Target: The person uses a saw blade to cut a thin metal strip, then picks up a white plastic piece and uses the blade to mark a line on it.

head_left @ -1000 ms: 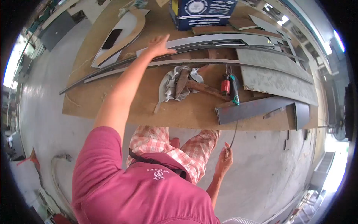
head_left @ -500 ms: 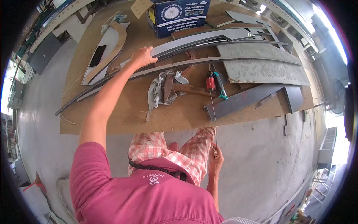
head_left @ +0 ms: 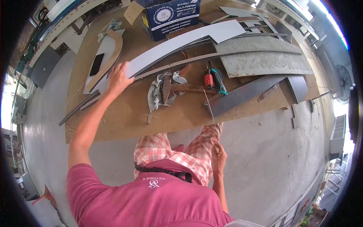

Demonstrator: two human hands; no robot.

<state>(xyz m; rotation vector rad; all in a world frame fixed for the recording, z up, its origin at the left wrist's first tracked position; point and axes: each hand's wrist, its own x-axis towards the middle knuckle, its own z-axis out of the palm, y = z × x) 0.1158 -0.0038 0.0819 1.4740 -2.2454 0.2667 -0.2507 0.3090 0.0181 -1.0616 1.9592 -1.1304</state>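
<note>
My left hand (head_left: 120,78) grips the left end of a long white panel (head_left: 177,43), thumb at its near edge and fingers across it. The panel has a dark cut edge with a notch toward the right. Below it runs a long thin dark strip (head_left: 211,55). Low beside my right thigh, my right hand (head_left: 218,157) is closed around a thin, pale rod (head_left: 210,109), which points up over the table edge. A hammer (head_left: 166,89) rests on a grey rag (head_left: 154,97). Right of it lie a red-handled tool (head_left: 208,79) and teal-and-black-handled pliers (head_left: 219,81).
A blue adhesive box (head_left: 170,20) stands at the back of the brown table (head_left: 124,121). A phone (head_left: 96,64) lies on a panel at left, beside a curved wooden piece (head_left: 114,49). Grey boards (head_left: 264,62) and a dark notched panel (head_left: 245,94) occupy the right side.
My left hand has moved left and toward me, and the white panel has shifted left with it, showing more of its white face. The rod in my right hand has tilted left.
</note>
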